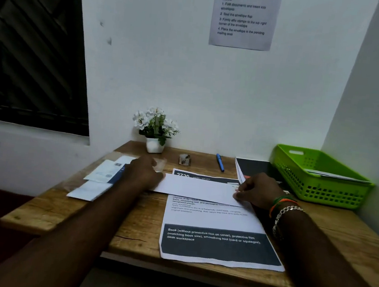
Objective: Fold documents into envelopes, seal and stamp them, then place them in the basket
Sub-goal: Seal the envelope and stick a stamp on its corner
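Note:
A white envelope [198, 188] lies across a printed document [216, 229] in the middle of the wooden desk [137, 222]. My left hand [145, 172] rests on the envelope's left end, fingers blurred. My right hand [260, 190] pinches the envelope's right end between thumb and fingertips. A green plastic basket [321, 177] stands at the far right against the wall, with an envelope lying inside it. A stack of more envelopes [103, 178] sits at the left edge of the desk.
A small pot of white flowers [155, 128] stands at the back of the desk. Next to it are a small tape roll [184, 159] and a blue pen [220, 162]. A dark notebook [254, 168] lies left of the basket. An instruction sheet [244, 15] hangs on the wall.

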Available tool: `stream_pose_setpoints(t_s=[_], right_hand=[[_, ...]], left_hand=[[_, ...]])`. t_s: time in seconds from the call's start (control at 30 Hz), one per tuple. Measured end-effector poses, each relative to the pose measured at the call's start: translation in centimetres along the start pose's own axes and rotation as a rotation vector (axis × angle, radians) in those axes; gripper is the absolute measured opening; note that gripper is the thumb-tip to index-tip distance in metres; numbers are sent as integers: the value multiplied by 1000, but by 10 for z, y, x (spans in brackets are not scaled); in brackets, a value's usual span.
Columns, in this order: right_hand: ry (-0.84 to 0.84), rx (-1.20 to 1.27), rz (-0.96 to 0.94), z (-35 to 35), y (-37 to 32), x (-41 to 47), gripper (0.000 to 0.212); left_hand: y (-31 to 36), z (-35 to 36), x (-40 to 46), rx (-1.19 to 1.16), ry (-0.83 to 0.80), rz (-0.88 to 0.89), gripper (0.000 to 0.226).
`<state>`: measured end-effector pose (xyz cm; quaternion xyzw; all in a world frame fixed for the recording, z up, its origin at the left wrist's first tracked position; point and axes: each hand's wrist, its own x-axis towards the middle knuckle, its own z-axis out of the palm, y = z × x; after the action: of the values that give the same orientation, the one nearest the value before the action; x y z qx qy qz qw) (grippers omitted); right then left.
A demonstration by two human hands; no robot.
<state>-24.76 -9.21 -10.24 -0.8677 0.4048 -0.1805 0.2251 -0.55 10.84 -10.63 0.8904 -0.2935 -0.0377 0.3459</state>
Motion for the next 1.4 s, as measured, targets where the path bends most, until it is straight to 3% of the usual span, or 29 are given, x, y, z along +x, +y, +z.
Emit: stream_pose_setpoints(t_s=[0.13,0.27,0.4,0.5,0.63,0.73,0.9,1.0,1.13,1.3,1.4], right_hand=[[35,36,8,4,2,-2,20],[47,61,8,6,3,-2,22],[42,120,20,7,7,-2,25],[98,294,30,8,12,-3,27],[93,757,76,-8,5,-18,36],[22,853,80,-28,4,-42,23],[18,1089,126,-73,23,-83,22],[22,1046,138,-100,38,-111,23],[296,979,129,-136,59,-144,14],[657,975,163,-167,90,-151,3],[820,997,190,-171,105,-135,5]], left_hand=[[3,-5,-1,-262,34,-60,41],[1,-6,0,-491,106,-90,45],[-2,-8,-2,-780,55,-102,40],[0,-17,-6,-969,8,-84,32],[19,-38,-16,-1198,-114,-97,19],[39,-54,-23,-1240,-183,-59,18],[85,-59,-29,-1255,-279,10,17],[116,-40,-24,-1305,-310,28,16],[171,3,-24,-1378,-304,-10,19],[246,58,-47,-1456,-423,-38,30],[275,100,-56,-1368,-449,-4,41]])
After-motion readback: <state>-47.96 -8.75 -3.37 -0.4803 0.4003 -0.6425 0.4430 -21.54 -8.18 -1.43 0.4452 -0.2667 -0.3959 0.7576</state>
